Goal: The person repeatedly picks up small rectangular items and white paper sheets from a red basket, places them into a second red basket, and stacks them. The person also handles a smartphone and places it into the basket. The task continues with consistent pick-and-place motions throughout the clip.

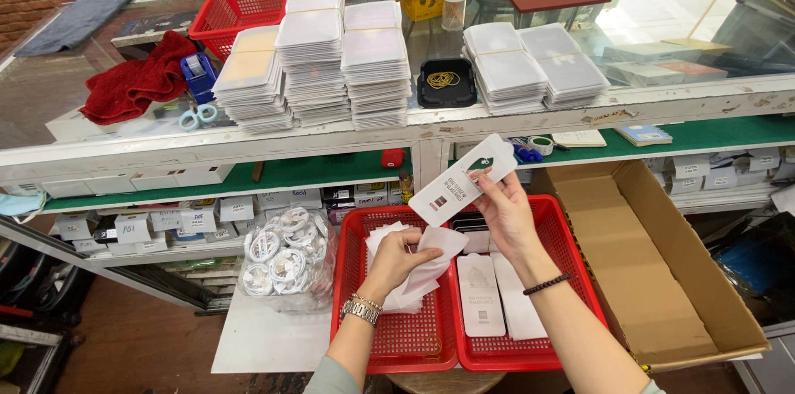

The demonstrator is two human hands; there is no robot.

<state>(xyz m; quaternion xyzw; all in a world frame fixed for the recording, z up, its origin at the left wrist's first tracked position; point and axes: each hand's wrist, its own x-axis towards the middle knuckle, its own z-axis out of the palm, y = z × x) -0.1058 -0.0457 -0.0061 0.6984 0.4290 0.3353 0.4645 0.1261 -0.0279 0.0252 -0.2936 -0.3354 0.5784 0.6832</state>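
Right hand [503, 210] raised above the red baskets, fingers pinched on the lower end of a white printed card [462, 180] held slantwise, its upper end up toward the worktop edge [331, 141]. Left hand [396, 261] lower and to the left of it, fingers curled closed around a loose bunch of clear plastic sleeves [422, 265], wrist wearing a metal watch. Directly under the left hand, the left red basket [397, 336]; under and just below the right hand, the right red basket [530, 348] with more white cards [480, 294] lying flat inside, side by side. Right of the right hand, an open cardboard box [662, 278]. Left of the left hand, a clear bag of coiled white cables [286, 257]. Well above both hands, on the glass worktop, tall stacks of white packets [319, 54], a lower pair of stacks [530, 62], and a small black tray of rubber bands [445, 82] between them.
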